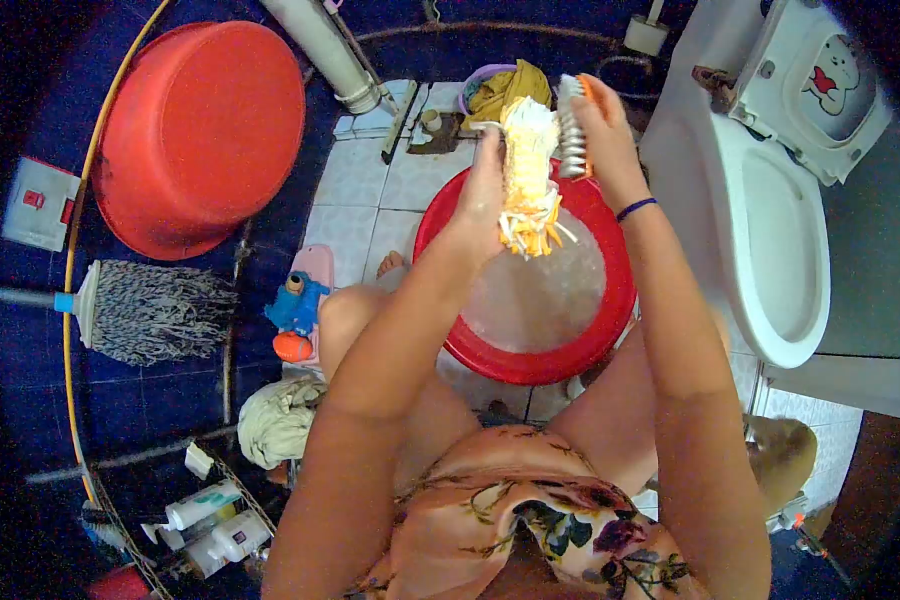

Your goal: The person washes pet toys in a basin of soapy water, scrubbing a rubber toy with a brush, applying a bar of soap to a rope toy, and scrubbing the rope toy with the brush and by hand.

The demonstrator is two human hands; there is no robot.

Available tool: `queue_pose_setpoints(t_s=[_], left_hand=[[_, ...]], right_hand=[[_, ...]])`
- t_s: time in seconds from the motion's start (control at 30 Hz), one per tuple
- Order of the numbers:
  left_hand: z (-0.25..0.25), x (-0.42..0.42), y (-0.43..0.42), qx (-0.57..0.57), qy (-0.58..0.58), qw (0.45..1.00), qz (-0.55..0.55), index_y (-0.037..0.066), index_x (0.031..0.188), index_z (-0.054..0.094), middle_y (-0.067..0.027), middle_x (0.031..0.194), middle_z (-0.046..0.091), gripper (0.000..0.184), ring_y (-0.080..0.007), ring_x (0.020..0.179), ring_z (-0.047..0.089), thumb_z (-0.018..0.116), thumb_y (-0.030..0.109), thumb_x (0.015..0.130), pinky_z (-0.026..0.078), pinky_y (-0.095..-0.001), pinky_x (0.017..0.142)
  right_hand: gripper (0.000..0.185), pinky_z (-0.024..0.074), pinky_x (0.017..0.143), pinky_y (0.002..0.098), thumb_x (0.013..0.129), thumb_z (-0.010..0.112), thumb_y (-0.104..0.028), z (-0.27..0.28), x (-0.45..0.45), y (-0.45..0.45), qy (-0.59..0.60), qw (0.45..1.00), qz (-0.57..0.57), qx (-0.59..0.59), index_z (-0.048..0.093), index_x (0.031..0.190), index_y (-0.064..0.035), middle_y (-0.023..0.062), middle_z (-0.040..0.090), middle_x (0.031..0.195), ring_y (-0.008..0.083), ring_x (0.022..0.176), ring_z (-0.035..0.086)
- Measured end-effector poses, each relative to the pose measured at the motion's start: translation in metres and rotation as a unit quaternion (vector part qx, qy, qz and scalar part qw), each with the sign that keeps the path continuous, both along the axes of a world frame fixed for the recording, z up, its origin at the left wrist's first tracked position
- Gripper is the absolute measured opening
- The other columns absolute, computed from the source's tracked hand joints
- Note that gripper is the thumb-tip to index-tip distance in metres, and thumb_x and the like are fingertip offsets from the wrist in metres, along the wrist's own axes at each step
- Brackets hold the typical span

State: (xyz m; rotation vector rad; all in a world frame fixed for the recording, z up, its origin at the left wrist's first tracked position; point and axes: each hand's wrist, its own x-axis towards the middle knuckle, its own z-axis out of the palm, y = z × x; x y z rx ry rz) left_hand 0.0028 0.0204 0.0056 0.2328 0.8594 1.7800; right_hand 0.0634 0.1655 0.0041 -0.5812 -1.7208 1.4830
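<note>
Over a red basin (pixel 623 290) of cloudy water, my left hand (pixel 482 195) holds a yellow and white fringed bundle (pixel 528 175) that looks like a mop head or cloth; what it is exactly I cannot make out. My right hand (pixel 610 135) is closed on an orange-backed scrubbing brush (pixel 572 128). The brush's pale bristles face the bundle, close beside its right edge. Part of the left fingers is hidden behind the bundle.
A white toilet (pixel 715 200) with raised lid stands right. Left are a large red tub (pixel 210 140), a grey mop (pixel 160 310) and a pink stool (pixel 315 265) with blue and orange items. Beyond the basin sits a purple bowl (pixel 475 85) holding olive cloth (pixel 510 95). Bottles (pixel 205 505) stand lower left.
</note>
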Motion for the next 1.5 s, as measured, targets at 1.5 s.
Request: queue_pose_setpoints(t_s=[1.5], left_hand=[[0.007,-0.006,0.011,-0.008,0.186,0.967,0.176,0.003,0.115,0.048,-0.0093,0.101,0.057,0.068,-0.0154,0.091,0.056,0.015,0.057,0.089,0.044,-0.0287,0.082]], right_hand=[[0.048,0.0432,0.084,0.0382,0.072,0.064,-0.027,0.032,0.018,-0.057,-0.058,0.934,0.002,0.352,0.049,0.111,-0.0023,0.0206,0.055,0.105,0.0341,0.098,0.054]])
